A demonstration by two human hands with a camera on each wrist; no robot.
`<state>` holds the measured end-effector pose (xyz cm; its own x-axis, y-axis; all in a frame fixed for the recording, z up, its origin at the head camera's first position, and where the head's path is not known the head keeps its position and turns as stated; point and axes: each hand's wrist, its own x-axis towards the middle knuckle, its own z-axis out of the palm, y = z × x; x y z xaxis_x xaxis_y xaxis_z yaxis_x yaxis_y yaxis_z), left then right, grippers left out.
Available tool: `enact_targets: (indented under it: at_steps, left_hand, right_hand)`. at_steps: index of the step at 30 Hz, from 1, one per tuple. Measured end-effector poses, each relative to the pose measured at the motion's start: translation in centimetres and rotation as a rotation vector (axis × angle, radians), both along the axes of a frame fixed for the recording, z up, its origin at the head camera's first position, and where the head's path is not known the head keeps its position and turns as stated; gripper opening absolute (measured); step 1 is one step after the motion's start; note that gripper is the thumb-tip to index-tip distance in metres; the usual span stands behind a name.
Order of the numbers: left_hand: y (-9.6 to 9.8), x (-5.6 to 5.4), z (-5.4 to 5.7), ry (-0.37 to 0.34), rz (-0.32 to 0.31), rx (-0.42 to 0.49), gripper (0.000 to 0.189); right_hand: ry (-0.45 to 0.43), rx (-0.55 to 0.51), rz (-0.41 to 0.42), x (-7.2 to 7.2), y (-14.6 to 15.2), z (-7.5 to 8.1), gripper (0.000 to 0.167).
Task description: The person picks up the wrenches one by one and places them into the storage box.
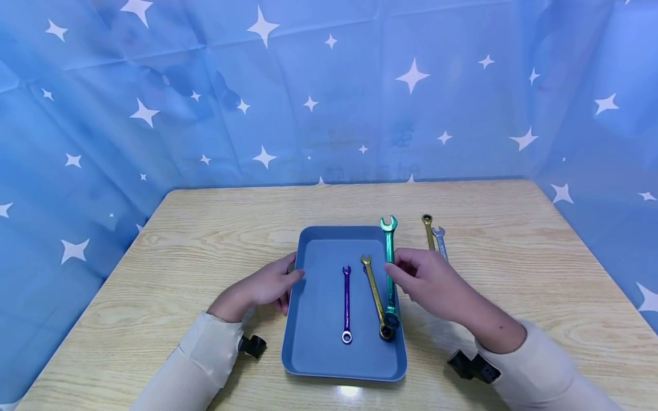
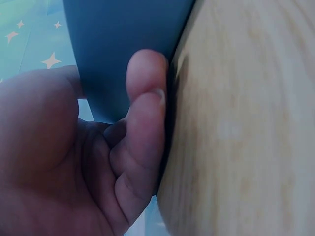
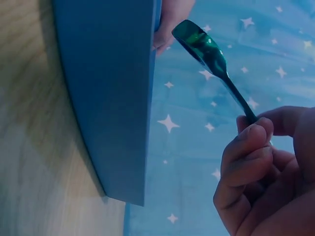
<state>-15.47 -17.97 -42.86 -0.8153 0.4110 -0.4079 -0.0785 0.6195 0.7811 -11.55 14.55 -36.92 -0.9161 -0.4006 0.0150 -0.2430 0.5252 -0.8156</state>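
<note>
My right hand (image 1: 429,279) pinches a green combination wrench (image 1: 389,245) by its shank, above the right side of a blue tray (image 1: 319,365). Its open end points away from me. In the right wrist view the green wrench (image 3: 206,49) stands clear of the tray wall (image 3: 108,98). My left hand (image 1: 267,282) grips the tray's left side, thumb over the rim and fingers against the outer wall. Inside the tray lie a purple wrench (image 1: 346,302) and a gold wrench (image 1: 374,291); a bit of purple shows beside the gold one, mostly hidden.
Beyond my right hand, another gold wrench (image 1: 428,228) and a silver wrench (image 1: 440,240) lie on the wooden table (image 1: 231,217), their lower parts hidden by the hand. A blue curtain with white stars (image 1: 329,114) hangs behind the table and at both sides.
</note>
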Motion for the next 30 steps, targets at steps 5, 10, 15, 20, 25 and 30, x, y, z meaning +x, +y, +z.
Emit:
enact_targets:
  at_steps: [5,10,15,20,25,30]
  left_hand:
    - [0.0,-0.1,-0.1,-0.002,-0.007,0.014,0.062]
    - [0.0,-0.1,-0.1,0.003,-0.014,0.023,0.059]
    - [0.0,0.0,0.1,0.004,-0.011,0.021,0.059]
    - [0.0,0.0,0.1,0.010,-0.014,0.030,0.058]
    - [0.0,0.0,0.0,0.011,-0.015,0.022,0.059]
    - [0.0,0.0,0.0,0.019,-0.014,0.008,0.060]
  right_hand:
    - [0.013,0.029,0.010,-0.2,-0.1,-0.5,0.031]
    - [-0.001,0.051,0.013,-0.3,-0.2,-0.7,0.032]
    - [-0.016,0.066,0.031,-0.4,-0.4,-1.0,0.033]
    - [-0.015,0.079,0.042,-0.3,-0.7,-1.4,0.034]
    - [-0.017,0.078,0.050,0.0,-1.0,-1.6,0.036]
    - [-0.015,0.058,0.086,0.2,-1.4,-1.6,0.039]
